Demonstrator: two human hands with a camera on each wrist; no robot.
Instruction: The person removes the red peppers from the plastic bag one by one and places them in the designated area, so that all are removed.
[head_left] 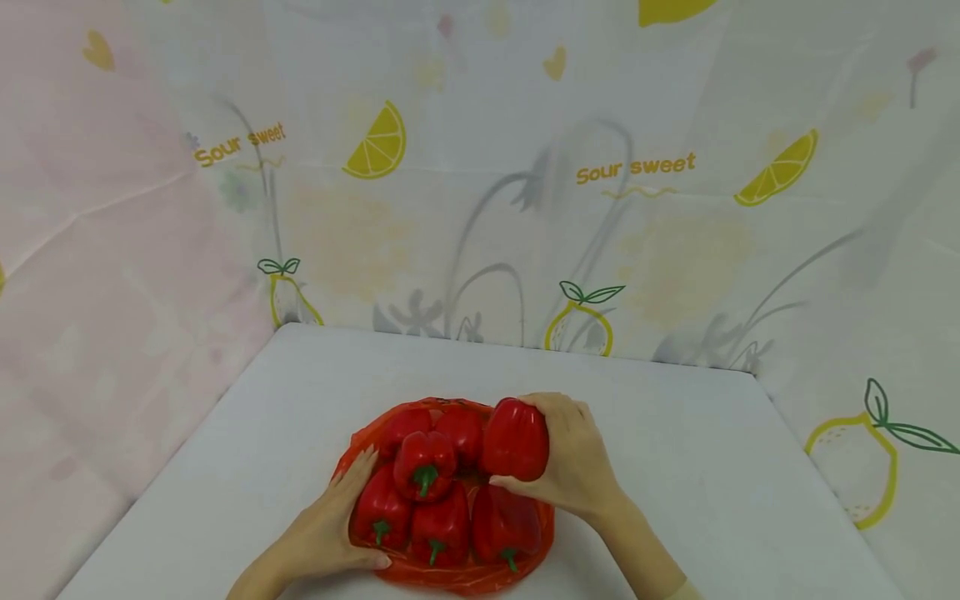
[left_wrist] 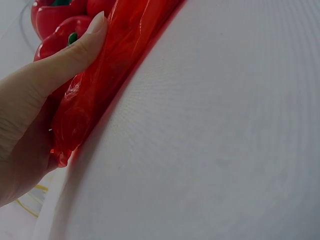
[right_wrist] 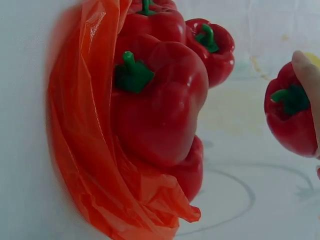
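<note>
My right hand (head_left: pixel 572 454) grips a red bell pepper (head_left: pixel 513 439) at the right back of a heap of peppers. In the right wrist view this pepper (right_wrist: pixel 287 112) hangs apart from the others, its green stem showing. Beneath the heap, a thin red plastic bag (head_left: pixel 450 577) is rolled down around several red bell peppers (head_left: pixel 441 525). One smaller pepper (head_left: pixel 424 454) lies on top of the others. My left hand (head_left: pixel 326 521) holds the bag's left side, thumb at the front and fingers along the side. Crumpled bag film (left_wrist: pixel 80 110) lies between its thumb and fingers in the left wrist view.
A white table (head_left: pixel 720 483) carries the bag near its front edge. Behind it hangs a pale curtain (head_left: pixel 480 208) printed with lemons and "Sour sweet". A pinkish sheet (head_left: pixel 112 292) lines the left side, and more printed cloth (head_left: pixel 885 292) the right.
</note>
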